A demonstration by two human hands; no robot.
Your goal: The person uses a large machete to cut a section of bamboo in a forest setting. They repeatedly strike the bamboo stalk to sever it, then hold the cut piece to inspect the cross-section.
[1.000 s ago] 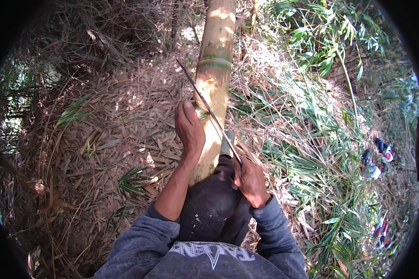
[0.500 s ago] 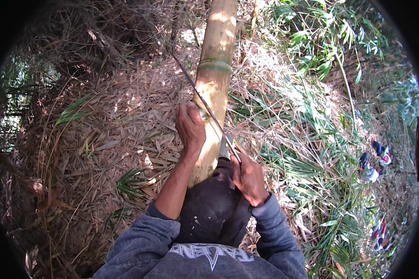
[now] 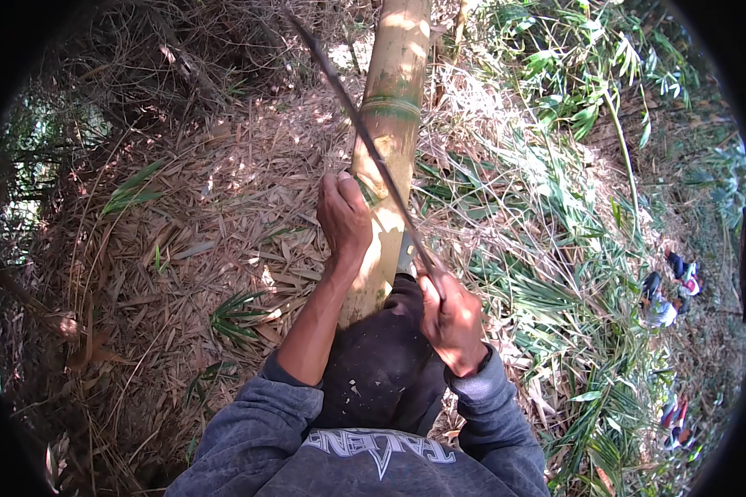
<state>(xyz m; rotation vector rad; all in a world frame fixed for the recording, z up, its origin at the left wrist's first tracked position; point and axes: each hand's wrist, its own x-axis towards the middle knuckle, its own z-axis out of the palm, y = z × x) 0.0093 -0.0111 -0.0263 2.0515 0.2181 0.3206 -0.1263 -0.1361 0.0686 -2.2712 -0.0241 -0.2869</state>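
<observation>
Now I am looking down from far away through the head camera, and a thick yellow bamboo pole (image 3: 398, 137) is lying right in front of both hands. Its long way is running from the dark trouser knees (image 3: 369, 364) up and away, leaning a little to the right at the far end. The left hand (image 3: 344, 217) is nearer, touching the pole's left edge. Its fingers are curling in and hiding from me, so I am not able to tell how tightly they are closing or if they are holding something. The right hand (image 3: 453, 323) is sitting a little way off the pole's right side, lower down. It is closing in a fist around the near end of a long dark blade (image 3: 362, 132). That blade is slanting over the pole, going from the right hand up to the far left, so blade and pole are making a narrow cross. I am not able to tell if they are touching. Beside the blade, a pale scraped patch (image 3: 382, 145) is showing on the pole. Dry leaves (image 3: 215, 257) are covering the ground, and small people (image 3: 660, 311) are showing far off to the right. I am not spotting any container.
</observation>
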